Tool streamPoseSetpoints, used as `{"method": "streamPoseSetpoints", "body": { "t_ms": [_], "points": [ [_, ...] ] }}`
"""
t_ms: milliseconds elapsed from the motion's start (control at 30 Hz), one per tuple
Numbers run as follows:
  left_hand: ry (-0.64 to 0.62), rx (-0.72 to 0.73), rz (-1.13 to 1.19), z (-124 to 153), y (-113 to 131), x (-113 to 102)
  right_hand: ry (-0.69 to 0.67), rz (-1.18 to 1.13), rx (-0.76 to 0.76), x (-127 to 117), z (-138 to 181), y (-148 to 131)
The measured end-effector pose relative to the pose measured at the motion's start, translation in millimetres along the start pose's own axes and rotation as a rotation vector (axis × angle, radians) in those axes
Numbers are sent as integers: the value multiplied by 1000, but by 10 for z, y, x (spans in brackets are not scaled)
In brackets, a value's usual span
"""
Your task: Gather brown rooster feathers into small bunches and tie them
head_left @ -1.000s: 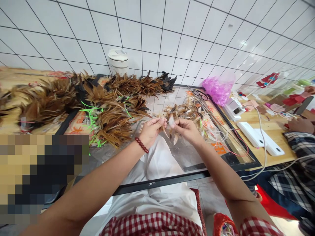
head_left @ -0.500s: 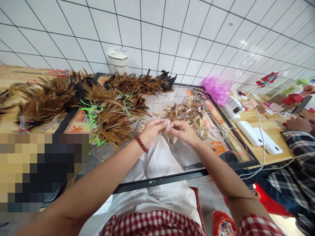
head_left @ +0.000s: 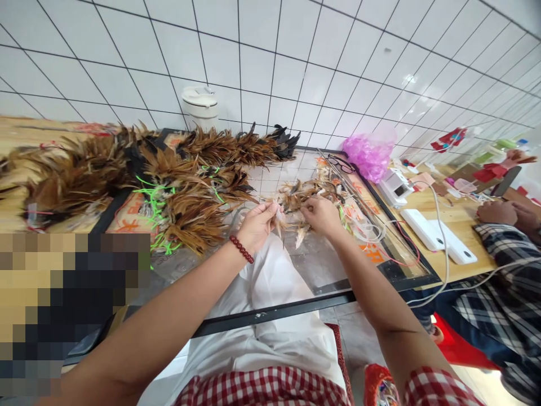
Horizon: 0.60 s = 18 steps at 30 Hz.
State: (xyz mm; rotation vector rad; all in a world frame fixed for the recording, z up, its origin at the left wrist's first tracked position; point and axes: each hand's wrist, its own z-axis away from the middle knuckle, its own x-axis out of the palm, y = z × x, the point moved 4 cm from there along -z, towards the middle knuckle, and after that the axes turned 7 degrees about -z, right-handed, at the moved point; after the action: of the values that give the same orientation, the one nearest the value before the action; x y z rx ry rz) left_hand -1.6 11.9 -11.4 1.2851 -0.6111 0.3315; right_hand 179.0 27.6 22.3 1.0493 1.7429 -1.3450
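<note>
Between the thumb and fingers of my left hand (head_left: 257, 226), which wears a dark red bead bracelet, a small pale feather (head_left: 279, 221) is pinched with its tip pointing down. My right hand (head_left: 320, 214) is over the near side of a loose heap of brown and cream feathers (head_left: 304, 189). Its fingers are curled together, and what they grip, if anything, is hidden. Left of my hands lie brown feather bundles (head_left: 190, 211) tied with bright green string (head_left: 157, 197).
A glass tabletop with a black frame (head_left: 270, 313) holds the feathers. Behind them stand a white lidded cup (head_left: 200, 106) and a pink plastic bag (head_left: 368, 157). To the right are glasses (head_left: 341, 164), white power strips (head_left: 422, 228), cables and a co-worker's plaid sleeve (head_left: 502, 242).
My hands were together at the fingertips. The right hand has moved away to the right and up to the feather heap, while the left stays near its place with the pale feather.
</note>
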Motion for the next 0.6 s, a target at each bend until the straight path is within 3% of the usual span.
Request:
{"method": "streamPoseSetpoints", "body": {
  "t_ms": [167,300,467,600],
  "points": [
    [-7,12,9,6,6,11,-97,-575,116,-103,53,121],
    [5,20,38,11,3,17,-177,-967,128,-133,144,23],
    [5,25,58,20,-3,32,-453,-1113,78,24,310,-350],
    [-29,28,43,39,9,59,-504,-1101,77,112,366,-522]
  ]
}}
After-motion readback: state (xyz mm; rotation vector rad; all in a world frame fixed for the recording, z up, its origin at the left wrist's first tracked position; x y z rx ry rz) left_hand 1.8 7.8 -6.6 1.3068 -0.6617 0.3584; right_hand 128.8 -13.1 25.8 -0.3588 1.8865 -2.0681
